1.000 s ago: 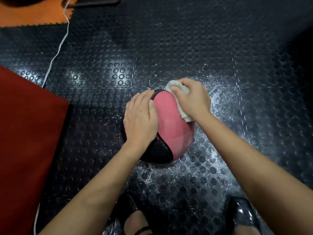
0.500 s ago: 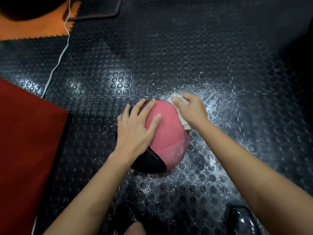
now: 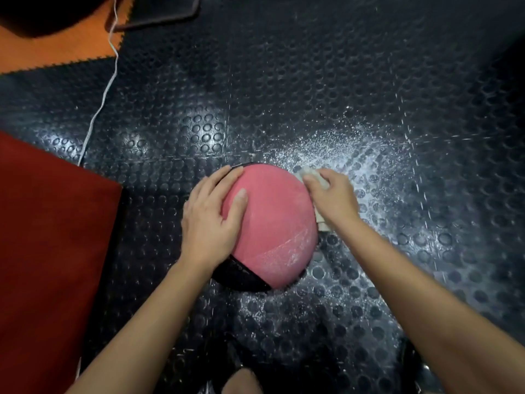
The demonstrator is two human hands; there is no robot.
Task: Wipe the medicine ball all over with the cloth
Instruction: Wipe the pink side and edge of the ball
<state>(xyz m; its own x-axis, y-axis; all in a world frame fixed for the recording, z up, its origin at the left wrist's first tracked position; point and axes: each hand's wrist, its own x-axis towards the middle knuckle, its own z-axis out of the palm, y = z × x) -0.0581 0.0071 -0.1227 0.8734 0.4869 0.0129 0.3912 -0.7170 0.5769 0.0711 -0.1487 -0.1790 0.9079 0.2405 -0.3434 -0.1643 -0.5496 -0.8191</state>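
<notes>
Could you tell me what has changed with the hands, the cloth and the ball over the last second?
The right hand has slid the cloth from the ball's far top round and down its right side. The left hand has spread its fingers. It still rests flat on the ball's left side, and the ball stays on the studded floor.

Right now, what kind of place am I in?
Probably a gym or workout room: black studded rubber floor tiles, an orange interlocking foam mat, and a pink-and-black medicine ball dusted with white powder.
</notes>
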